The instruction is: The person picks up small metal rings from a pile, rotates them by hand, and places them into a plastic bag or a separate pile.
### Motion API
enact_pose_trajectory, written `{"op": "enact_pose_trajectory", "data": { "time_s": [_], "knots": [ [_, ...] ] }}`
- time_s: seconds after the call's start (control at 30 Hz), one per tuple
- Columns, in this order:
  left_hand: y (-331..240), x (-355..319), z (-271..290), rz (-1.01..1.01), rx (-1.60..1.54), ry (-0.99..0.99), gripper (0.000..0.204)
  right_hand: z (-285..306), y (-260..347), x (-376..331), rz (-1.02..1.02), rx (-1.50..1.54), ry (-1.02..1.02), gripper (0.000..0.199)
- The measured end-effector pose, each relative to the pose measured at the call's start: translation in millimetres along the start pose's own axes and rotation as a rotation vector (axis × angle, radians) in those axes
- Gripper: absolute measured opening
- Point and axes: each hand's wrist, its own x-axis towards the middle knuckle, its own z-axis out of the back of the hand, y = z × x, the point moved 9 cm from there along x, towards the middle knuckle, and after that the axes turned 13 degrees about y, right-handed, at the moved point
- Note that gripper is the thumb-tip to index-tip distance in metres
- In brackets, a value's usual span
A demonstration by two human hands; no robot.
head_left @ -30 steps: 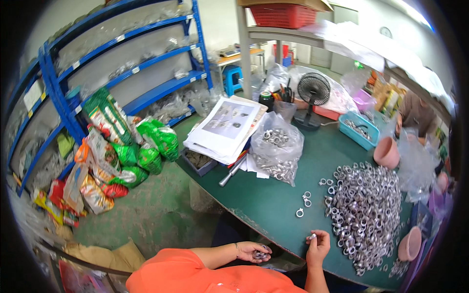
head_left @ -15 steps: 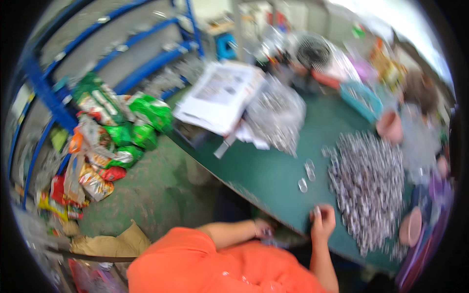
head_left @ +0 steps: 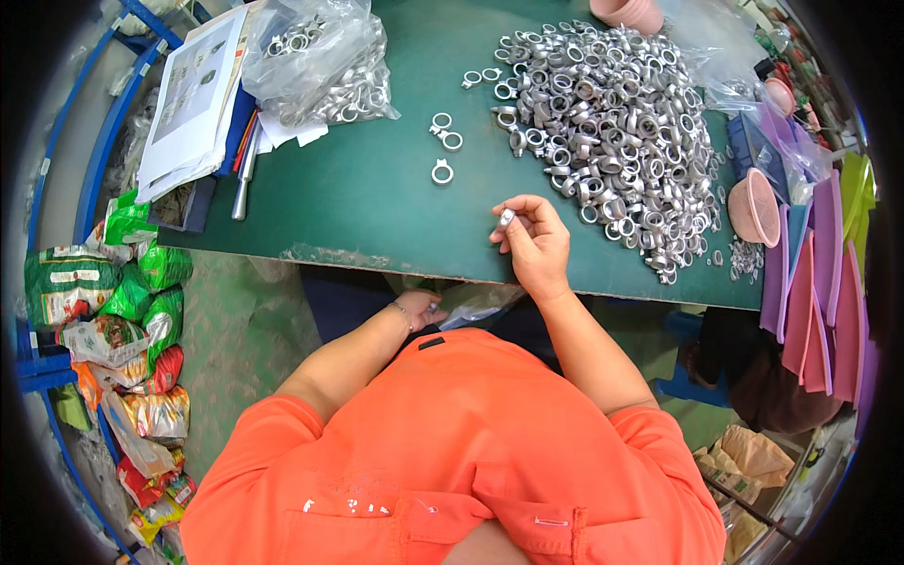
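Note:
My right hand [head_left: 533,239] rests on the near edge of the green table [head_left: 377,202] and pinches a small silver metal ring part [head_left: 507,217] between thumb and fingers. My left hand [head_left: 423,306] is below the table edge, by my lap, closed on a small metal piece at a clear plastic bag [head_left: 476,301]. A big heap of silver ring parts [head_left: 612,122] lies just beyond and right of my right hand. Three loose rings [head_left: 443,141] lie apart to the left of the heap.
A clear bag of rings [head_left: 325,61] and a stack of papers [head_left: 193,99] sit at the table's left. Pink bowls [head_left: 753,207] and purple and pink sheets [head_left: 815,273] lie at the right. Snack bags [head_left: 113,320] pile on the floor by blue shelving [head_left: 56,235].
The view has swung down and closer over the table. My right hand has stayed at the near edge, holding a ring; my left hand has stayed low by my lap.

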Motion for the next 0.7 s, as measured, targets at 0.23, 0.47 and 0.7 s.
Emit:
{"op": "enact_pose_trajectory", "data": {
  "time_s": [0.23, 0.47, 0.7],
  "knots": [
    [-17, -54, -63, 0.054, 0.0, 0.166, 0.036, -5, 15, 3, 0.242, -0.111, 0.009, 0.016],
    [-63, -169, -182, -0.197, 0.541, 0.683, 0.034, -3, 8, -2, 0.255, 0.056, -0.028, 0.036],
    [-114, -195, -197, -0.682, 0.351, 0.437, 0.021, -38, 56, -31, 0.585, -0.458, 0.132, 0.03]
  ]
}}
